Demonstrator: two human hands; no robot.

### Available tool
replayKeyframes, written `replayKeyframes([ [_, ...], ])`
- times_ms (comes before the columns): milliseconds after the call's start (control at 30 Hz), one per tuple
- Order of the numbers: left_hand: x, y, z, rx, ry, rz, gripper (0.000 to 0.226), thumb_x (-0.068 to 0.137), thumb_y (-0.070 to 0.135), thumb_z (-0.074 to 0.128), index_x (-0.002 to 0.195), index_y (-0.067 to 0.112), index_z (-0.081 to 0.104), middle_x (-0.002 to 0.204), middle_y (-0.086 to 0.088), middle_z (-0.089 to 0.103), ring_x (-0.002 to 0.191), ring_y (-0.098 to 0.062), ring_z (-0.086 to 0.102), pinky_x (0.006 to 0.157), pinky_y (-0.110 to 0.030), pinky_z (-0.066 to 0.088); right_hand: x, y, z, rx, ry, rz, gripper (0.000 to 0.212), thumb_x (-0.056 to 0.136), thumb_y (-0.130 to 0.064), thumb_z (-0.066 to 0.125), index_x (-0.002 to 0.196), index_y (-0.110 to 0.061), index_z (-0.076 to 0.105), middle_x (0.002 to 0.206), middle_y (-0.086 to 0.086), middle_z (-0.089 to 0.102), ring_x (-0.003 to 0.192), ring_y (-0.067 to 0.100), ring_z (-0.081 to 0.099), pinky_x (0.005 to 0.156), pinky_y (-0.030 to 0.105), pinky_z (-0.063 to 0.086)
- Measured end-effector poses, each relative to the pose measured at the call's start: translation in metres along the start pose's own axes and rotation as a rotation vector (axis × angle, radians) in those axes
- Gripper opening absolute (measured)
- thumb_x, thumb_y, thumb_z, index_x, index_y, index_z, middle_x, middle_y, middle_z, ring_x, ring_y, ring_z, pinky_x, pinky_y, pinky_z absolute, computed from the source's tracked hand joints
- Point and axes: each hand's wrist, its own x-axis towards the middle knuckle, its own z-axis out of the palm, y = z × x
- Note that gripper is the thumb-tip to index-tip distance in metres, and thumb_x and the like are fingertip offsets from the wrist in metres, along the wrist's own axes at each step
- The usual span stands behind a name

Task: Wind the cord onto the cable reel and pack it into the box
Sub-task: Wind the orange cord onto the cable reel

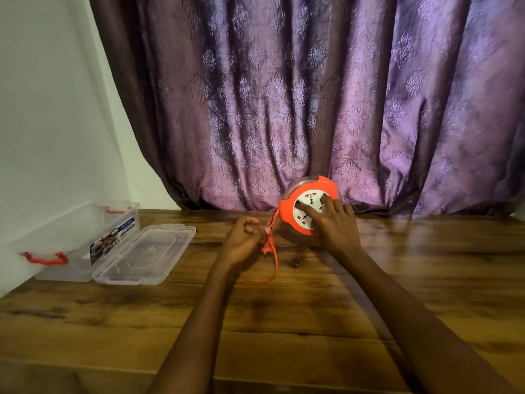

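both forearms reach out over the wooden table, the left hand curled in a grip on the orange cord close to its plug, while the right hand holds the cable reel tilted up on edge, fingers spread on its white socket face. winding looks nearly finished, judging by the short loop of cord that hangs loose between plug and reel. packing is not yet begun: the clear box sits open at the far left of the table, well apart, with its lid lying just beside it.
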Motion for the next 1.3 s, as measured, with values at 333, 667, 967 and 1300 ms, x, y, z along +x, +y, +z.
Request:
replayKeyframes([
  [333,-0.005,0.006,0.011,0.815,0.06,0.157,0.02,0.09,0.028,0.064,0.083,0.024,0.045,0.084,-0.005,0.068,0.075,-0.024,0.064,0.066,-0.035,0.045,0.002,0.0,-0.002,0.014,-0.035,0.11,0.059,0.081,-0.026,0.064,0.136,-0.043,0.051,0.111,0.014,0.058,0.098,0.037,0.055,0.081,0.045,0.04],
  [667,-0.01,0.011,0.025,-0.292,-0.379,-0.239,0.05,0.096,0.029,0.025,0.117,0.015,0.068,0.133,0.002,0.067,0.112,-0.024,0.06,0.089,-0.037,0.047,0.004,-0.005,-0.003,0.058,-0.02,0.153,0.064,0.081,-0.025,0.064,0.139,-0.046,0.046,0.116,0.013,0.056,0.101,0.036,0.054,0.082,0.044,0.04],
  [967,-0.006,-0.002,0.025,0.225,-0.112,0.125,0.031,0.101,0.017,0.048,0.098,0.012,0.079,0.094,0.011,0.076,0.088,0.01,0.068,0.078,-0.007,0.045,0.002,-0.002,-0.001,0.081,0.004,0.168,0.062,0.082,-0.026,0.062,0.139,-0.046,0.046,0.118,0.013,0.055,0.103,0.036,0.054,0.082,0.044,0.041],
  [1300,-0.003,-0.002,0.023,0.005,-0.039,0.02,0.03,0.095,0.017,0.049,0.09,0.014,0.078,0.088,-0.004,0.079,0.084,-0.018,0.075,0.089,-0.04,0.056,-0.002,-0.001,0.002,0.123,0.005,0.152,0.063,0.079,-0.027,0.063,0.136,-0.046,0.048,0.116,0.012,0.056,0.101,0.036,0.055,0.078,0.044,0.043],
])
